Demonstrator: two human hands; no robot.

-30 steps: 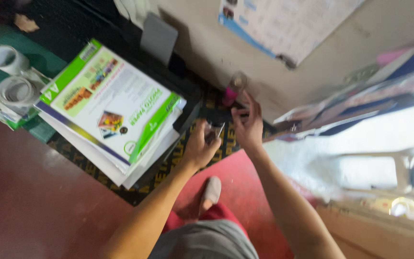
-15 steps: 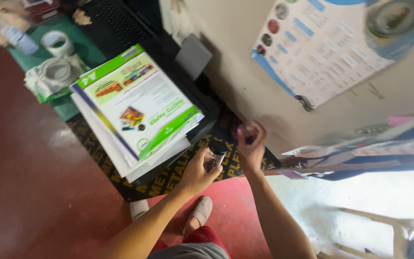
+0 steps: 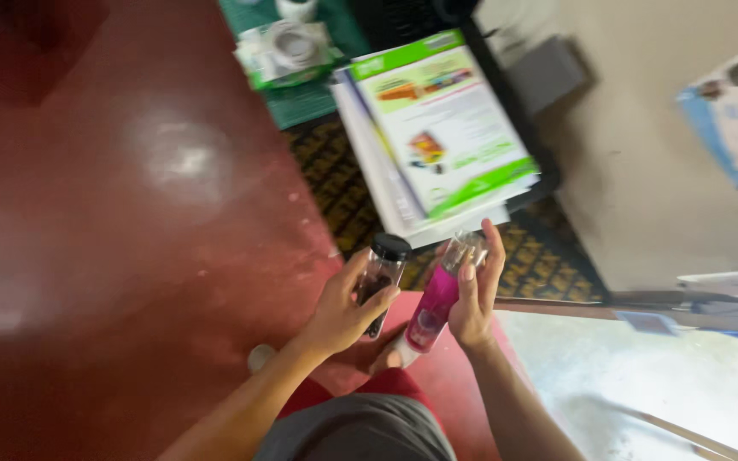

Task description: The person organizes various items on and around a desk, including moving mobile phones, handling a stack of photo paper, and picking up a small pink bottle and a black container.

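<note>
Two bottles held at lower centre of the frame, one per hand. Left hand (image 3: 345,307) wraps a small clear bottle (image 3: 379,282) with a black cap; fingers curl around its lower body, thumb on the near side. Dark contents inside. Its long axis runs nearly upright in the frame, tilted slightly right, cap end toward the upper edge. Right hand (image 3: 474,294) grips a pink bottle (image 3: 434,303) with a clear upper end; fingers lie along its right side, thumb across the front. Its long axis is slanted: clear end to the upper right, pale base to the lower left. Bottles are just beside each other, upper ends a little apart; whether the bodies touch I cannot tell.

Below the hands: both forearms enter from the bottom edge, over grey shorts (image 3: 360,431) and a red garment at the lap. A foot or shoe shows under the bottles, blurred.

Above the hands: a stack of paper packs (image 3: 442,141) with green-and-white covers, resting on a dark patterned mat (image 3: 343,201). Upper centre: a green-wrapped bundle (image 3: 288,51) holding tape rolls. Left half of the frame: glossy red floor (image 3: 113,213) with a light glare. Right side: pale wall (image 3: 642,171) with a blurred poster at the right edge.
</note>
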